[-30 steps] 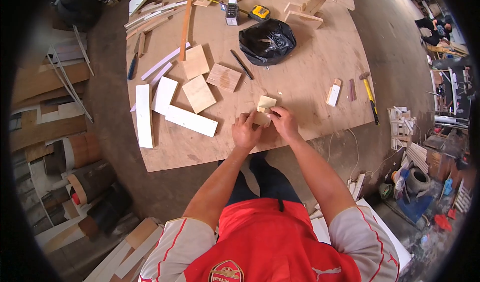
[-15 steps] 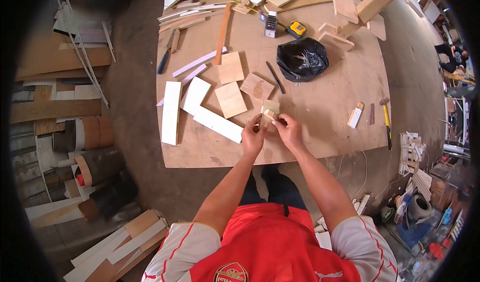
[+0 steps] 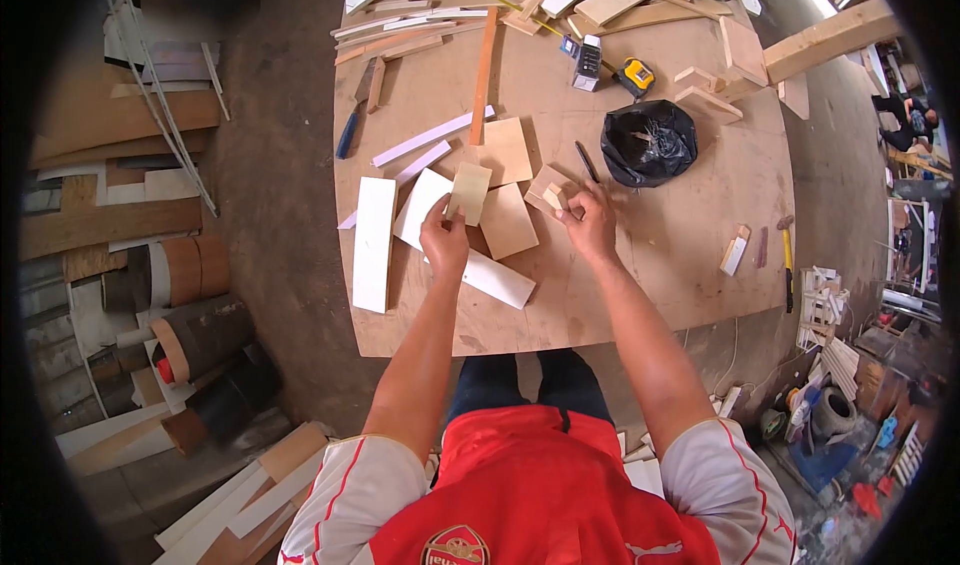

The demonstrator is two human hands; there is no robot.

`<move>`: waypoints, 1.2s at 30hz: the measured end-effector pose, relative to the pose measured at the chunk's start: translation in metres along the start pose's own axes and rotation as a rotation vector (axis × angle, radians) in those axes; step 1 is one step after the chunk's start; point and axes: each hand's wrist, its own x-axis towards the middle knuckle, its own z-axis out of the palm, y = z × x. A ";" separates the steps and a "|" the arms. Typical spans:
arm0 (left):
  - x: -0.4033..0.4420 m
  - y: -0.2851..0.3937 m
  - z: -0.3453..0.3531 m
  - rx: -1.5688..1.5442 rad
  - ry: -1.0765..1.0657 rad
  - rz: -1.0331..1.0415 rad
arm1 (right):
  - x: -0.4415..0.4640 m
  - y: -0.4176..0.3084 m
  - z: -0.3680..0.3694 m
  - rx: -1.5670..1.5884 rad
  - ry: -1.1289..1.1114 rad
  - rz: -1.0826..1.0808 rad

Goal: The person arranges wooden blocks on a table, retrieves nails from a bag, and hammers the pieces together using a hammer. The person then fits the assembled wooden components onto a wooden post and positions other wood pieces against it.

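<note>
My left hand [image 3: 445, 241] is closed on the lower edge of a thin, pale rectangular wood piece [image 3: 471, 191], held over the white boards. My right hand [image 3: 592, 225] pinches a small wood block [image 3: 555, 197] in front of a brownish square wood piece [image 3: 543, 180]. Between the hands lie two pale square wood pieces, one nearer [image 3: 510, 222] and one farther [image 3: 506, 151]. A black marker [image 3: 587, 162] lies just beyond my right fingers. To the left are a long white board [image 3: 373, 245] and another white board [image 3: 499, 283].
On the wooden table [image 3: 650, 275] stand a black plastic bag [image 3: 650, 145], a yellow tape measure [image 3: 635, 77] and a small box [image 3: 587, 65]. A hammer [image 3: 787, 265] lies at the right edge, a blue-handled tool [image 3: 350, 130] at the left. Wood strips crowd the back. A person [image 3: 908, 120] is far right.
My hands were together on small wood pieces near the front. They have moved apart: the left carries the thin rectangular piece leftward, the right holds the small block farther right. The view has shifted.
</note>
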 end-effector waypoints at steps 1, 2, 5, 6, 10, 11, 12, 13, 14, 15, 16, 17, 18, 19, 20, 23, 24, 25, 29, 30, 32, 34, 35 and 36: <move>0.010 -0.018 0.005 0.079 0.118 0.294 | -0.001 0.003 0.005 -0.078 -0.008 -0.020; 0.016 -0.038 0.006 0.197 0.175 0.326 | -0.002 0.006 0.010 -0.156 -0.016 -0.040; 0.013 -0.044 -0.016 0.433 0.286 0.348 | -0.001 -0.019 -0.008 -0.183 -0.155 0.068; 0.017 -0.054 -0.022 0.423 0.276 0.370 | -0.002 -0.024 -0.010 -0.191 -0.147 0.085; 0.018 -0.063 -0.037 0.377 0.262 0.450 | -0.012 -0.026 -0.006 0.064 -0.076 0.207; 0.014 -0.057 -0.038 0.365 0.247 0.478 | -0.015 -0.025 -0.004 0.199 -0.044 0.250; 0.010 -0.052 -0.037 0.351 0.232 0.508 | -0.018 -0.031 -0.008 0.190 -0.038 0.168; 0.005 -0.048 -0.031 0.301 0.200 0.540 | -0.023 -0.045 -0.016 0.181 -0.029 0.087; -0.001 -0.042 -0.023 0.249 0.168 0.573 | -0.030 -0.058 -0.022 0.170 -0.019 0.004; -0.008 -0.036 -0.017 0.079 -0.029 0.404 | -0.040 -0.070 -0.023 0.199 -0.041 -0.032; -0.017 -0.026 -0.012 -0.082 -0.153 0.300 | -0.049 -0.068 -0.019 0.133 -0.043 -0.161; -0.025 -0.023 -0.001 -0.136 -0.188 0.232 | -0.061 -0.070 -0.016 0.208 -0.107 -0.104; -0.030 -0.021 0.007 -0.189 -0.223 0.162 | -0.071 -0.072 -0.013 0.284 -0.171 -0.047; -0.032 -0.023 0.014 -0.169 -0.210 0.162 | -0.075 -0.072 -0.010 0.355 -0.150 0.037; -0.032 -0.027 0.020 -0.149 -0.195 0.164 | -0.079 -0.072 -0.008 0.428 -0.128 0.120; -0.031 -0.027 0.025 -0.081 -0.180 0.174 | -0.083 -0.052 0.004 0.529 -0.033 0.321; -0.032 -0.025 0.024 -0.057 -0.178 0.178 | -0.083 -0.042 0.012 0.544 0.001 0.380; -0.031 -0.023 0.023 -0.020 -0.207 0.171 | -0.079 -0.037 0.018 0.529 0.027 0.368; -0.027 -0.025 0.026 0.022 -0.294 0.198 | -0.067 -0.037 0.032 0.772 -0.126 0.561; -0.027 -0.021 0.026 0.005 -0.309 0.215 | -0.065 -0.040 0.032 0.774 -0.113 0.586; -0.027 -0.013 0.021 0.167 -0.284 0.215 | -0.059 -0.045 0.030 0.777 -0.089 0.630; -0.030 -0.008 0.018 0.261 -0.219 0.230 | -0.054 -0.041 0.028 0.745 -0.007 0.660; -0.034 -0.011 0.019 0.277 -0.169 0.244 | -0.056 -0.029 0.030 0.775 0.026 0.687; -0.037 -0.015 0.022 0.293 -0.120 0.257 | -0.054 -0.026 0.026 0.804 0.059 0.716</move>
